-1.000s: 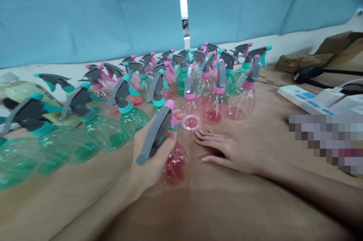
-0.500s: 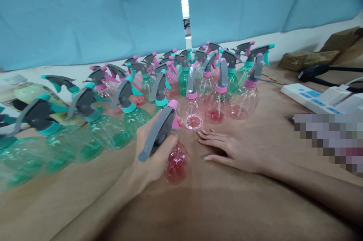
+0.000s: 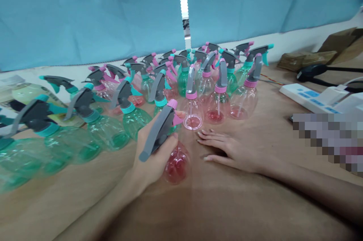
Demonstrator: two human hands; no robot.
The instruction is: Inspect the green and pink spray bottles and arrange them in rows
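Observation:
My left hand (image 3: 154,154) is wrapped round the neck of a pink spray bottle (image 3: 177,163) with a grey and pink trigger head; its base appears to rest on the table (image 3: 215,203). My fingers hide its collar. Palm down, my right hand (image 3: 224,148) lies flat on the tabletop with its fingers stretched out, holding nothing. Just beyond its fingertips stands a clear pink spray bottle (image 3: 193,110), and beside that another pink spray bottle (image 3: 217,104). A green spray bottle (image 3: 137,120) is close to the left hand's knuckles.
Several green spray bottles (image 3: 109,133) line the left side, with more pink and green ones crowded behind. A white power strip (image 3: 303,95) with plugs lies at the right, near a black cable (image 3: 340,69) and brown packages (image 3: 306,59). A blue cloth (image 3: 85,14) hangs behind.
Almost nothing differs. The view has shifted very slightly; both hands and the held spray bottle keep their places.

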